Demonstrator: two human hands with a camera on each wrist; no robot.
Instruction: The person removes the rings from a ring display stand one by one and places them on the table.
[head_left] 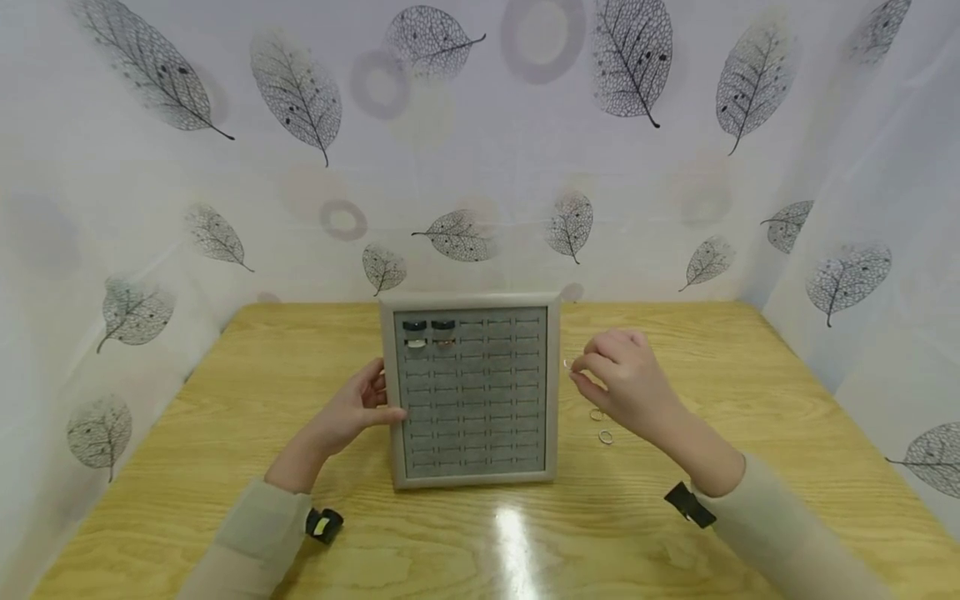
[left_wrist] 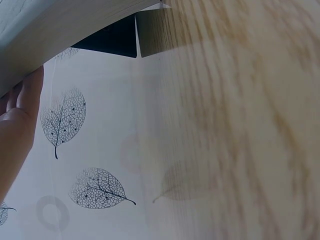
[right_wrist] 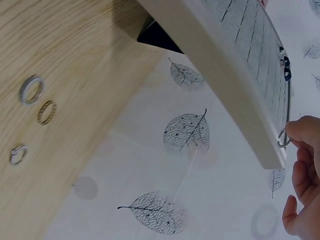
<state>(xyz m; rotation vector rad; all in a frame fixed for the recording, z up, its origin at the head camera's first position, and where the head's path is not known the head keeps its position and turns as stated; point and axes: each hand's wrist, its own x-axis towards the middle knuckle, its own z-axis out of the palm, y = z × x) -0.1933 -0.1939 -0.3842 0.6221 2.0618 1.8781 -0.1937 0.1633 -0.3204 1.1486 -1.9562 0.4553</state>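
A grey ring display board (head_left: 476,482) in a pale frame stands upright on the table, with rows of slots. Its top left slots hold two dark rings (head_left: 443,325), a pale ring (head_left: 416,343) and a copper-toned ring (head_left: 444,342). My left hand (head_left: 358,407) grips the board's left edge, thumb in front and fingers partly hidden behind. Just off the right edge, my right hand (head_left: 626,375) pinches a silver ring (right_wrist: 283,138) between thumb and fingertip. Below that hand lie a gold-toned ring (right_wrist: 47,112), a wide silver ring (right_wrist: 31,90) and a ring with a raised stone (right_wrist: 18,155).
The wooden table (head_left: 300,533) extends around the board. A black support (left_wrist: 112,37) shows behind the board in both wrist views. A leaf-patterned curtain (head_left: 480,167) surrounds the table's back and sides.
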